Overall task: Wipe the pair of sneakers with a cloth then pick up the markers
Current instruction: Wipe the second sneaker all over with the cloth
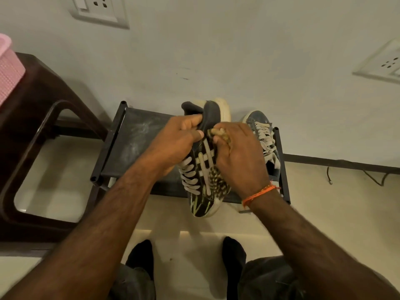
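A black sneaker (203, 187) with pale stripes and white laces is held up over a low black shoe rack (132, 139), toe towards me. My left hand (177, 144) grips it at the heel and tongue. My right hand (240, 156) is closed on a checked yellow-and-black cloth (217, 176) pressed against the sneaker's side. The second sneaker (263, 131), dark blue with white laces, lies on the rack to the right, partly hidden by my right hand. No markers are in view.
A dark brown plastic chair (32, 131) stands at the left with a pink basket (8, 68) on it. The wall with two socket plates (101, 9) is right behind the rack. A cable (368, 174) trails on the floor at right. My feet (142, 256) are below.
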